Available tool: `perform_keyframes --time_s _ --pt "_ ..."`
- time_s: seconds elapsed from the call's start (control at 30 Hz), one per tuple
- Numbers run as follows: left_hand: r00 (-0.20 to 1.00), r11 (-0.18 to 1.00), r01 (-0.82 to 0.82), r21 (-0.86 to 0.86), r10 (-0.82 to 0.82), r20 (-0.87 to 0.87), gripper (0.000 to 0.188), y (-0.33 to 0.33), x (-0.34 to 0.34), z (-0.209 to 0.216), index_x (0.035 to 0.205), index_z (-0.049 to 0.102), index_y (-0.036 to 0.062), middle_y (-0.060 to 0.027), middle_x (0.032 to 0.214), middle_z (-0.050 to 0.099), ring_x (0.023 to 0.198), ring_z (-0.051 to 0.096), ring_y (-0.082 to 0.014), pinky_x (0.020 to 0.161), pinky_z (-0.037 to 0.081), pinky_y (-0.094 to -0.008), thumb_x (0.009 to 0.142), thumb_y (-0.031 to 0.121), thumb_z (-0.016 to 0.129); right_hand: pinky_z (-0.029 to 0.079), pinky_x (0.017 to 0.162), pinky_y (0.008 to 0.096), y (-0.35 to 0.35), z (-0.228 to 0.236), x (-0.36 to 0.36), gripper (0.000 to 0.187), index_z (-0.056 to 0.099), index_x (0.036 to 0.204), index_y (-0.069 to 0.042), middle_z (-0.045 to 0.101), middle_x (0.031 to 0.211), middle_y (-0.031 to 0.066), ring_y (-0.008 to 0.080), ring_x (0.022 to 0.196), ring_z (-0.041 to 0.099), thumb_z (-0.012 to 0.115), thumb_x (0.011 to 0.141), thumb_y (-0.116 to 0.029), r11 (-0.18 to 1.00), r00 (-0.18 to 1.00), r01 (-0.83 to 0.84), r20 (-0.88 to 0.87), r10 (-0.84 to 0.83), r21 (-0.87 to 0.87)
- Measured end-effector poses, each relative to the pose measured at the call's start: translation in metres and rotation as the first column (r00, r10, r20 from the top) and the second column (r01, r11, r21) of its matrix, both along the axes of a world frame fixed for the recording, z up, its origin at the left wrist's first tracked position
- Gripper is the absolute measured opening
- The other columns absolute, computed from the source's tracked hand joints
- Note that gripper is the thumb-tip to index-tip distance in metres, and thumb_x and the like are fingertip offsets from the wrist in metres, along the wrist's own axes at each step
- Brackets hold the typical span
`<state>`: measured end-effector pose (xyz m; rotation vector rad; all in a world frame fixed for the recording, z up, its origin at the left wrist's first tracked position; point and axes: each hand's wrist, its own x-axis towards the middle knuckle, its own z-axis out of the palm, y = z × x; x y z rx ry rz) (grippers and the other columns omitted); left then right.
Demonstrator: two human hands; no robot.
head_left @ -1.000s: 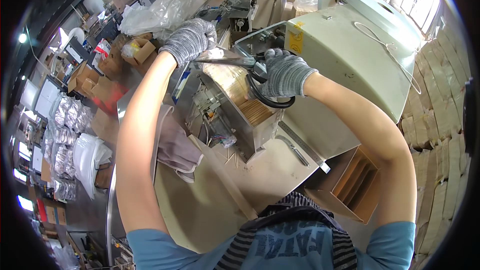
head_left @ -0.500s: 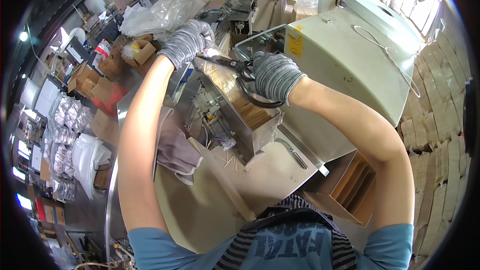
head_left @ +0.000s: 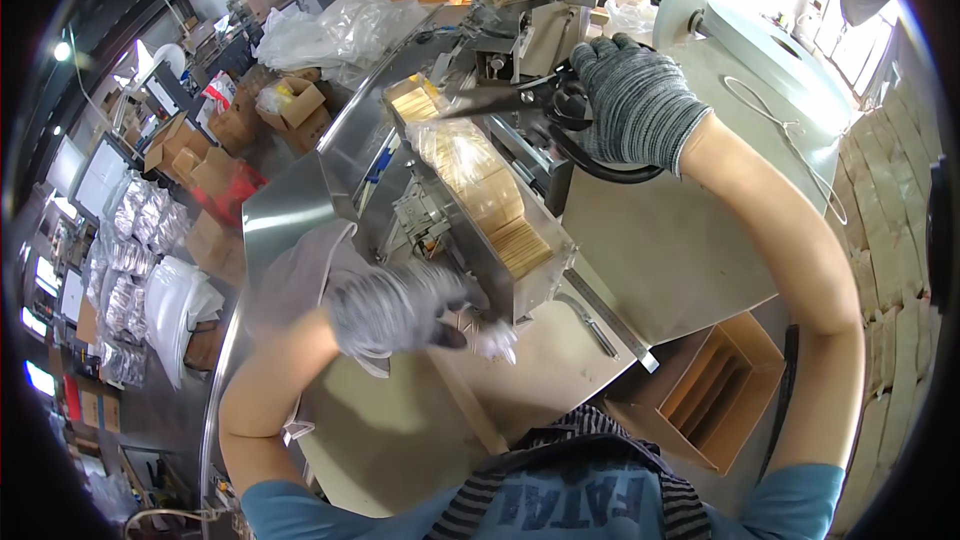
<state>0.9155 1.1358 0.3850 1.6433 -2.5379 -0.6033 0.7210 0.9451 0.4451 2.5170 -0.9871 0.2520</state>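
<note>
My right hand (head_left: 640, 105), in a grey knitted glove, grips a large pair of black-handled scissors (head_left: 565, 105). Their blades point left across the upper part of a metal trough (head_left: 545, 305). Thin wooden sticks (head_left: 522, 248) fill that trough, with bundles of them wrapped in clear plastic (head_left: 465, 165) lying farther up. Lower left, beside the trough's near end, my gloved left hand (head_left: 395, 310) is smeared by motion. A crumpled scrap of clear plastic film (head_left: 492, 338) shows at its fingertips and appears pinched there. A mauve cloth (head_left: 310, 265) lies partly behind this hand.
A utility knife (head_left: 590, 325) lies beside a metal ruler strip (head_left: 615, 315) on the worktop. Below its right edge stands an open carton with dividers (head_left: 720, 390). A pale machine housing (head_left: 690, 230) occupies the right; clear plastic sheeting (head_left: 340, 30) is heaped far left.
My left hand has come down and toward me from the trough's far end, with film at its fingers. My right hand has moved up and right with the scissors, uncovering the wrapped bundles.
</note>
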Motion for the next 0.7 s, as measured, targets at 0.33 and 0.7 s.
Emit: perform_keyframes --time_s 0.33,0.7 --pt "0.836 0.472 -0.418 -0.777 0.535 -0.125 0.033 -0.116 0.061 -0.008 0.103 0.057 0.0015 -0.0171 0.086 0.064 0.076 0.063 -0.0318 0.07 0.049 -0.039 0.077 0.022 0.064 0.044 0.082 0.035 -0.006 0.023 0.04 0.032 0.066 0.1 -0.005 0.06 0.106 0.0099 0.0246 0.098 0.056 0.056 0.075 -0.021 0.991 0.945 -0.036 -0.327 -0.01 -0.132" --pt "0.727 0.475 -0.592 -0.651 0.663 -0.177 0.013 -0.197 0.112 -0.033 0.082 0.062 0.0026 -0.0218 0.076 0.059 0.072 0.059 -0.0357 0.065 0.047 -0.0409 0.075 0.013 0.057 0.041 0.089 0.0334 -0.023 0.053 0.101 0.056 0.049 0.121 0.001 0.053 0.117 0.0133 0.0257 0.108 0.051 0.061 0.073 -0.026 0.99 0.804 -0.083 -0.594 0.0 -0.112"
